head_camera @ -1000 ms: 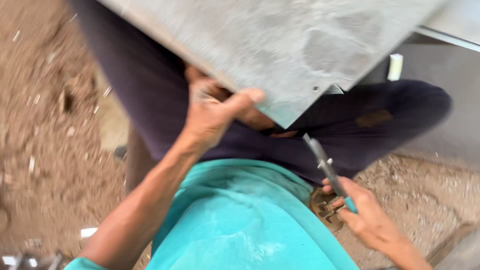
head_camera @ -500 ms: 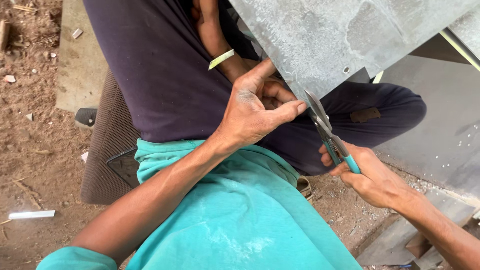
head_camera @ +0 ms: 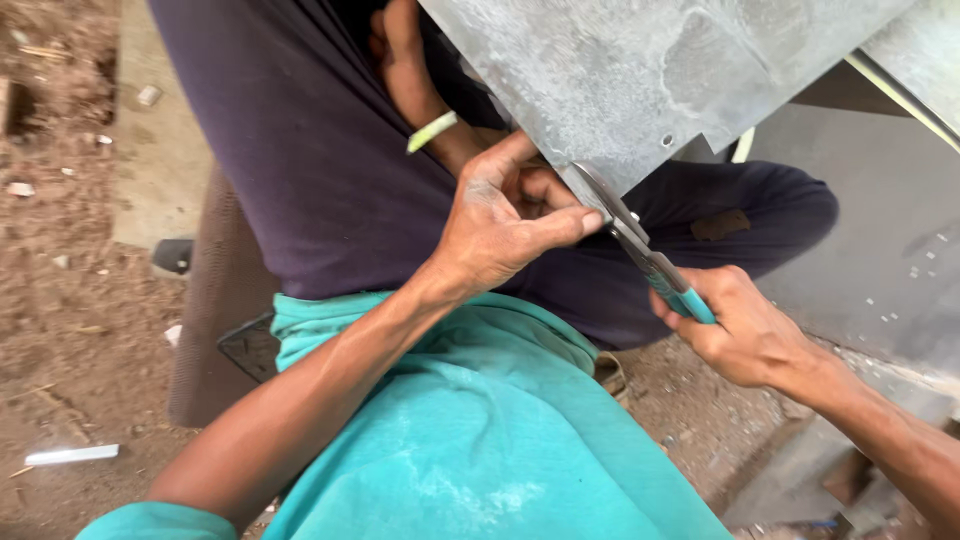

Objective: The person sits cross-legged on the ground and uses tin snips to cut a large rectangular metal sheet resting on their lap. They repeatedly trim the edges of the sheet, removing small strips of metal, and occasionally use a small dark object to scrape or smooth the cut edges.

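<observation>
Head view: my left hand (head_camera: pixel 505 225) pinches the metal sheet's (head_camera: pixel 640 75) edge; my right hand (head_camera: pixel 745 330) grips the snips (head_camera: pixel 630 235) biting it.

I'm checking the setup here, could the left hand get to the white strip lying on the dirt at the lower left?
Probably yes: the left hand is pinching the metal sheet beside the snips, and nothing blocks the white strip.

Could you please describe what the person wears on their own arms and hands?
Both forearms are bare. The left hand and right hand wear no gloves, rings or watch. A teal short sleeve shows at the left upper arm.
</observation>
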